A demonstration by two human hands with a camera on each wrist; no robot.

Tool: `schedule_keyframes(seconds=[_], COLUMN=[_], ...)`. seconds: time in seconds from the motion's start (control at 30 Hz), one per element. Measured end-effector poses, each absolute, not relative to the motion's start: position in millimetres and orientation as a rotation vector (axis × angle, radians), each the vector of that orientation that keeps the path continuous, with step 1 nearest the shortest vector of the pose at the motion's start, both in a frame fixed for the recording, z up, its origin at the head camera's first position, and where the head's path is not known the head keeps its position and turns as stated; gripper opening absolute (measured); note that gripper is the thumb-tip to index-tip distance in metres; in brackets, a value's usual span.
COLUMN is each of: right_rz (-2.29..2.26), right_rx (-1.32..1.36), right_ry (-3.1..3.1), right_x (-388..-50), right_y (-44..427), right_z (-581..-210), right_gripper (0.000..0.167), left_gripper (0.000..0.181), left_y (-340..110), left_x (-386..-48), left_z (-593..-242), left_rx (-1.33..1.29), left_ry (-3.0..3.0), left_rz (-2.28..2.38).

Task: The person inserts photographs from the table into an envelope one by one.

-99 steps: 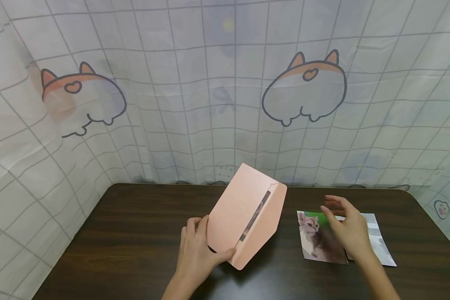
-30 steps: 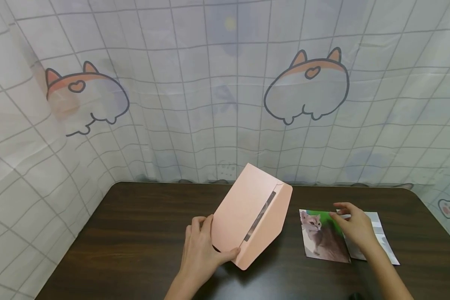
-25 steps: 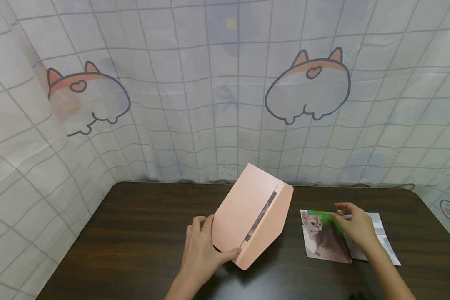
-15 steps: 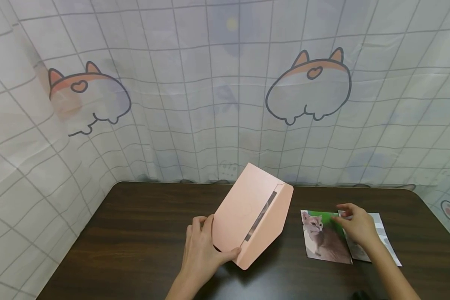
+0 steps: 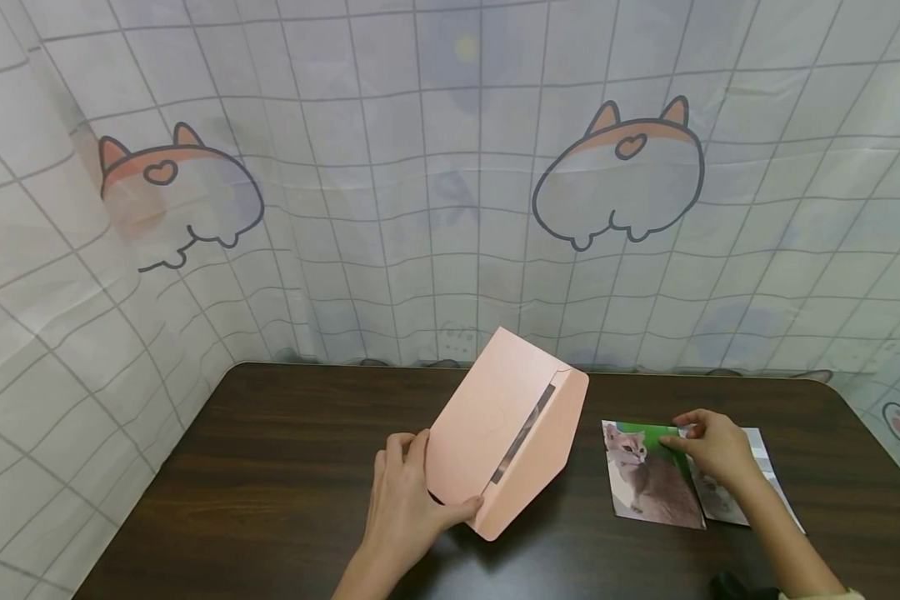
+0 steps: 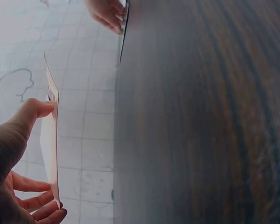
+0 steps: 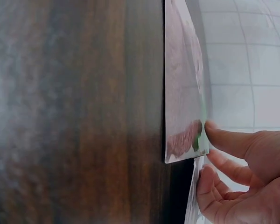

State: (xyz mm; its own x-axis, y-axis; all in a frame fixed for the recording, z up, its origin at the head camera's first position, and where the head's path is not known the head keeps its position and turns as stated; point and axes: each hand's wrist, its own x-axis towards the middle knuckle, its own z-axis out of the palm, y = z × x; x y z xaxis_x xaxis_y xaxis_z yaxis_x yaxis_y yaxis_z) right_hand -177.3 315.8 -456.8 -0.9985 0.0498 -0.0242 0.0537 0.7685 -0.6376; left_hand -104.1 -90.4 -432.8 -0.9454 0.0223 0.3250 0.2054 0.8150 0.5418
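Note:
My left hand (image 5: 405,504) holds a pale pink envelope (image 5: 487,417) tilted above the table, thumb on the near side and fingers behind it. The envelope's flap is folded open, and a greyish strip shows in its long slot. To the right, a picture card of a cat (image 5: 648,483) lies on the table, partly over a second white-and-grey card (image 5: 763,458). My right hand (image 5: 723,458) pinches the cat card's upper right corner. In the right wrist view the thumb touches the green part of the cat card (image 7: 184,88), with the index finger at its edge.
A dark wood-grain table (image 5: 270,467) carries everything. Behind it hangs a white checked curtain (image 5: 390,208) with cartoon animals. A black object (image 5: 731,586) sits at the front edge of view beside the right forearm.
My right hand has come down from above the cards to the cat card's upper right corner. The left hand and envelope have hardly moved; the view has shifted slightly.

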Motion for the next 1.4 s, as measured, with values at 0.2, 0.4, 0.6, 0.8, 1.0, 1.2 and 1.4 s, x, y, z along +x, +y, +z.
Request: schedule_keyframes(seconds=[0.2, 0.4, 0.6, 0.8, 1.0, 1.2, 1.4], right_rz=[-1.070, -1.078, -1.089, -1.085, -1.090, -1.105, -1.152], right_rx=[0.108, 0.149, 0.150, 0.127, 0.097, 0.066, 0.045], right_ry=[2.921, 2.886, 2.872, 2.889, 2.920, 2.928, 2.902], right_x=[-179, -180, -180, -181, -182, -178, -174], right_y=[317, 316, 317, 318, 318, 318, 319], right_z=[-456, -454, -454, -453, -452, -449, -444], right_gripper=[0.037, 0.034, 0.034, 0.037, 0.037, 0.029, 0.025], left_gripper=[0.094, 0.094, 0.095, 0.095, 0.095, 0.094, 0.095], left_y=[-90, -90, -90, -90, -89, -89, -90], left_x=[-103, -104, -104, -103, -103, -104, -104], left_z=[-432, -433, -433, -434, -433, -432, -431], left_rx=[-0.165, -0.155, -0.147, -0.158, -0.156, -0.153, -0.151], left_ry=[-2.700, -2.711, -2.711, -2.697, -2.698, -2.693, -2.700], left_rz=[-0.863, -0.860, -0.862, -0.854, -0.849, -0.858, -0.853])
